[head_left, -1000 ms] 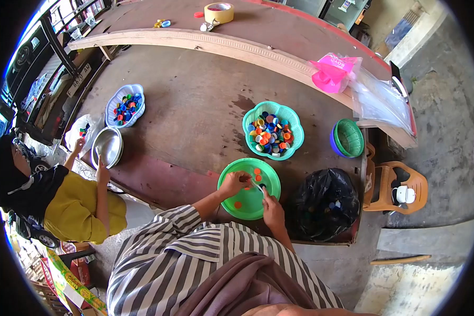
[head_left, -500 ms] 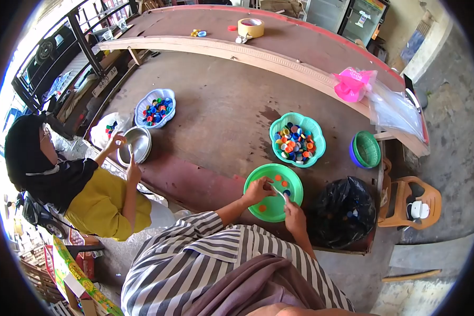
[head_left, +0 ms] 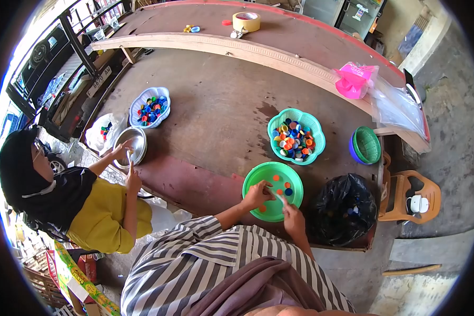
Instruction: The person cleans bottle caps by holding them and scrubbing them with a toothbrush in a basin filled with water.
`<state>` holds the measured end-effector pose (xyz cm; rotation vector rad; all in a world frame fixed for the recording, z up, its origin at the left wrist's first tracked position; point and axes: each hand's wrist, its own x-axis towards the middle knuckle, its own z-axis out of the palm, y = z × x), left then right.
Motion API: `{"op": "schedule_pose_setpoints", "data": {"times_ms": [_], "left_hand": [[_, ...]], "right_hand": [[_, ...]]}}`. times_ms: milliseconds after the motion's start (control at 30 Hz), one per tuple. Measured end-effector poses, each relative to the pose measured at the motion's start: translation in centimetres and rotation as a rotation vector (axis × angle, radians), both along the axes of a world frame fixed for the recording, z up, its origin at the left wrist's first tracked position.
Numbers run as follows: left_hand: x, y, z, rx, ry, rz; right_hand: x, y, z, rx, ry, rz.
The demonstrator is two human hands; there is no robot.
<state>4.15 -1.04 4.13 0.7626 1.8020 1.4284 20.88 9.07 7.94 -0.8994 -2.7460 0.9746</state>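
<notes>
Over the green basin (head_left: 294,179) near the table's front edge, my left hand (head_left: 257,195) has its fingers closed around something too small to name. My right hand (head_left: 294,218) is closed on a thin, pale tool (head_left: 280,198) that points toward the left fingers. Several orange caps and a dark blue cap (head_left: 288,191) lie in the basin. Just behind it stands a turquoise basket (head_left: 317,131) full of mixed caps. To the right of my right hand sits a black plastic bag (head_left: 338,210) with some caps inside.
A co-worker (head_left: 97,210) at the left works over metal bowls (head_left: 142,150), beside a pale blue basket (head_left: 163,113) of caps. Nested green and purple baskets (head_left: 367,145) stand right. A wooden rail (head_left: 216,46) crosses the table; tape (head_left: 246,22) and pink plastic (head_left: 354,81) lie beyond.
The camera view has shifted. The dark blue cap now shows clear of my hands in the basin. My right hand and the pale tool have moved slightly and look blurred.
</notes>
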Motion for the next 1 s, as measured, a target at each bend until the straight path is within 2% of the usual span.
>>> {"op": "schedule_pose_setpoints", "data": {"times_ms": [100,167,267,367,500,600,700,800,900,1000], "left_hand": [[-0.2,0.0,-0.4,0.029,-0.036,-0.023],[0.1,0.2,-0.8,0.046,-0.064,-0.022],[-0.2,0.4,-0.8,-0.003,-0.09,0.004],[-0.5,0.3,0.1,-0.002,0.074,0.017],[-0.4,0.7,0.1,-0.029,0.009,-0.009],[-0.8,0.6,-0.1,-0.012,-0.035,0.011],[-0.5,0.7,-0.2,0.024,-0.045,0.015],[-0.5,0.7,-0.2,0.014,-0.009,0.032],[-0.2,0.4,-0.1,0.015,0.0,0.035],[-0.1,0.6,-0.1,0.029,0.055,0.033]], "right_hand": [[0.2,0.6,-0.5,0.008,0.045,0.061],[0.4,1.3,-1.1,0.111,-0.018,-0.053],[-0.2,0.5,1.3,0.04,0.024,0.026],[0.1,1.0,-1.4,0.058,0.019,0.054],[-0.7,0.8,0.2,0.104,0.011,-0.014],[-0.7,0.3,0.3,0.01,0.039,0.07],[-0.5,1.4,-0.2,0.104,-0.088,0.002],[-0.1,1.1,-0.5,0.079,0.049,-0.043],[0.3,0.8,-0.6,0.041,0.052,0.081],[0.2,1.2,-0.6,0.132,-0.022,-0.041]]}}
